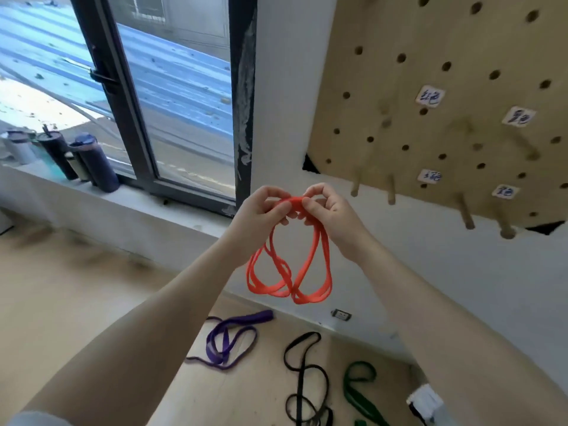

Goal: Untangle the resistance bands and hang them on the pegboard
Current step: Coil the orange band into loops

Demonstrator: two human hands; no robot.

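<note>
The pegboard [445, 96] carries no band on any peg in view, so by my judgement the hanging has not begun and most of the task is left. Three bands lie on the floor [92, 318] below the pegboard: a purple band [226, 339] farthest from it, a black band [302, 373] in the middle, and a green band [358, 385] nearest under its lower edge. They lie loosely looped but apart from one another, so they look largely separated.

The orange band [289, 265] is held up in the air, just left of the pegboard's lower corner and level with its bottom pegs [391, 192]. The left hand [261, 212] and the right hand [327, 213] pinch its top together, fingers curled closely round the rubber. From that pinch the band hangs straight down, its long axis vertical, gathered into several loops that cross near the bottom. It seems to need opening out before it can go on a peg.
</note>
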